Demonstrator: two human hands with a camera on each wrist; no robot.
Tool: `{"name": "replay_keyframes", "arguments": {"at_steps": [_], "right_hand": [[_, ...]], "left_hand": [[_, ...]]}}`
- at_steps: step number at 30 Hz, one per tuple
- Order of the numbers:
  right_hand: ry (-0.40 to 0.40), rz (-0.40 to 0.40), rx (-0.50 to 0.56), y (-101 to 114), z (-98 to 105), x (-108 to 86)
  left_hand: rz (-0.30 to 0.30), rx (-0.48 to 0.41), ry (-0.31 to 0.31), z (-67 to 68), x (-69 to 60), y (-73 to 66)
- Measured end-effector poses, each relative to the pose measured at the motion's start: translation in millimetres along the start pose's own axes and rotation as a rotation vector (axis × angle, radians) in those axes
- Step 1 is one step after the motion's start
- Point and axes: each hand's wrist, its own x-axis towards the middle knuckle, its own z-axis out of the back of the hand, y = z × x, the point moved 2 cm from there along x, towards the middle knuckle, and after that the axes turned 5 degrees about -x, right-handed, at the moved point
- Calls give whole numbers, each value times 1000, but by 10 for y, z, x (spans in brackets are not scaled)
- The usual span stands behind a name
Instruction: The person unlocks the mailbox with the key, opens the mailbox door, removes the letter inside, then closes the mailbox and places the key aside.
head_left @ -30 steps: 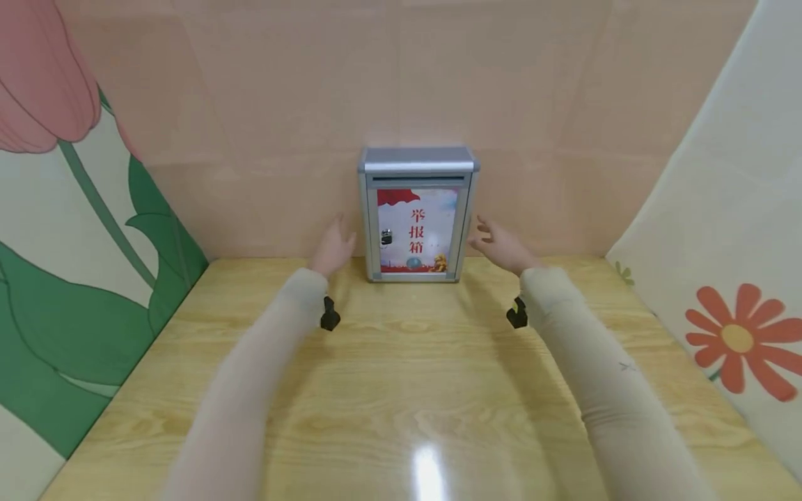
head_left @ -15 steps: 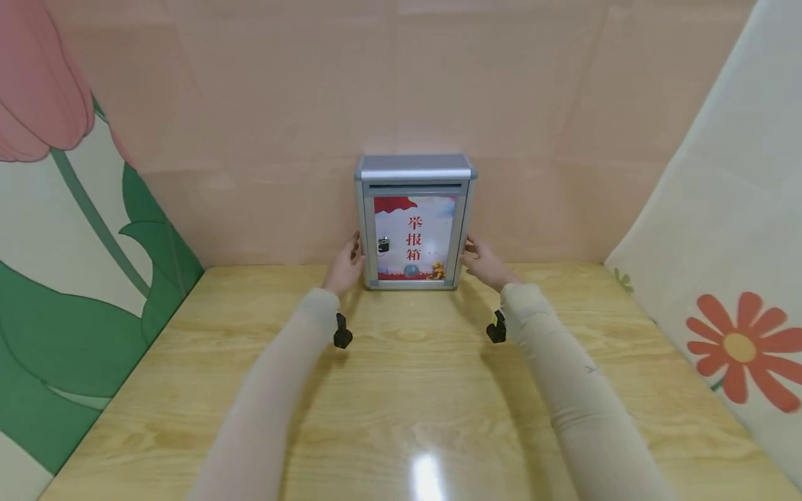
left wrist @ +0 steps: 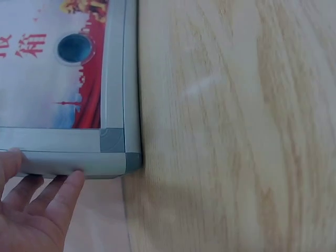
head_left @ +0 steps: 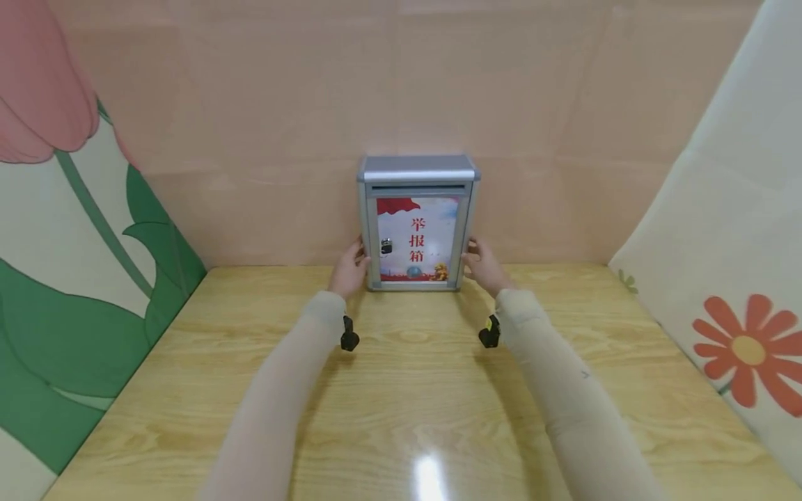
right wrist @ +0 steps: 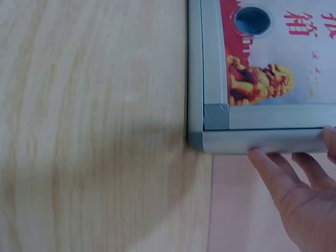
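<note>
A silver-framed metal report box (head_left: 432,229) stands upright on the wooden table, close to the back wall. Its front has a slot near the top, a small lock (head_left: 386,246) at the left and red Chinese characters. My left hand (head_left: 349,270) holds its left side low down; in the left wrist view the fingertips meet the frame and the thumb lies near its front edge. On the opposite side my right hand (head_left: 489,270) holds the box likewise, with fingers (right wrist: 273,173) along the side and the thumb at the front edge. Some fingers are partly hidden behind the box.
The wooden table (head_left: 407,390) stretches from the box toward me. A peach cloth wall (head_left: 263,118) rises behind. Flower-printed panels (head_left: 720,229) border the right and left sides. A small black device (head_left: 349,335) hangs at each wrist.
Both hands have moved inward from beside the box and now touch its left and right sides. The box stays in place on the table; the view has shifted slightly.
</note>
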Motion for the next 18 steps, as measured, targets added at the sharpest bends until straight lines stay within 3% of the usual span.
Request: {"name": "replay_keyframes", "arguments": {"at_steps": [5, 8, 14, 18], "right_hand": [[-57, 9, -12, -102, 3, -73], [-73, 19, -25, -80, 7, -175], [-111, 104, -23, 232, 104, -375], [-116, 134, -44, 435, 194, -500]], "left_hand": [[46, 49, -8, -63, -70, -7], [34, 45, -7, -49, -125, -46], [-55, -56, 12, 100, -233, -360], [-67, -77, 32, 184, -310, -577]]}}
